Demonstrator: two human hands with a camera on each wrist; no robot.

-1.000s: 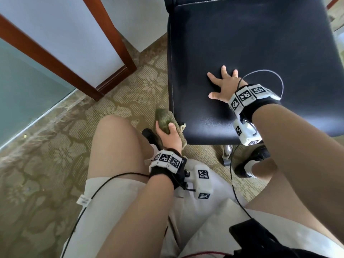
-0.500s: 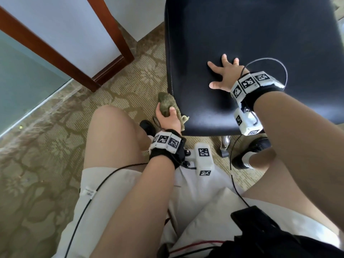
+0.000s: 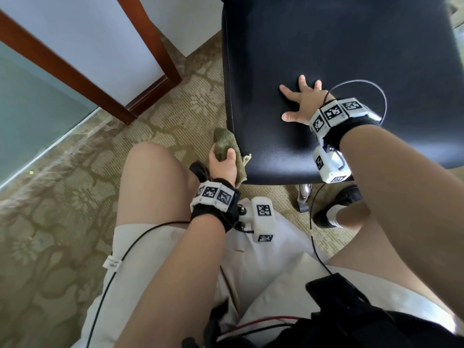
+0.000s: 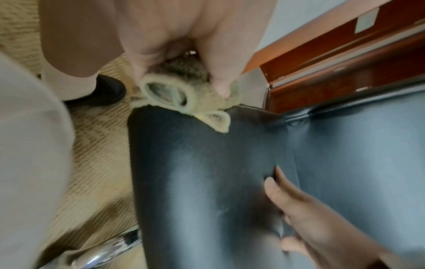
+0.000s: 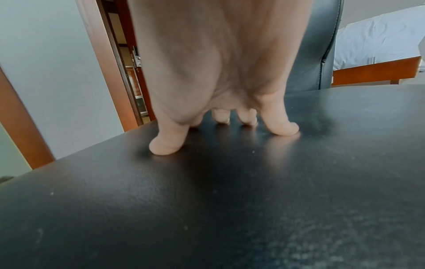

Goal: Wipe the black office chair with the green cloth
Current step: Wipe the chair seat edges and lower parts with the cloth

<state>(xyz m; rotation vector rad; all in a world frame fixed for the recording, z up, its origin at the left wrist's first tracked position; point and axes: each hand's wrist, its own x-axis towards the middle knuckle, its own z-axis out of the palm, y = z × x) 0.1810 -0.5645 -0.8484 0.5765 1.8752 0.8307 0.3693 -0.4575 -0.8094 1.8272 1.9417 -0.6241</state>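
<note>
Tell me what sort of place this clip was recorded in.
Probably a hotel room: patterned carpet, dark wood door frame, and what looks like a white-sheeted bed behind the black office chair.

We see soft, even daylight; the black chair seat [image 3: 339, 59] carries a dull sheen and, in the right wrist view, a dark shadow under the right hand [image 5: 220, 69]. Both wrist views blur near the lens, and straight lines bow at the edges
</note>
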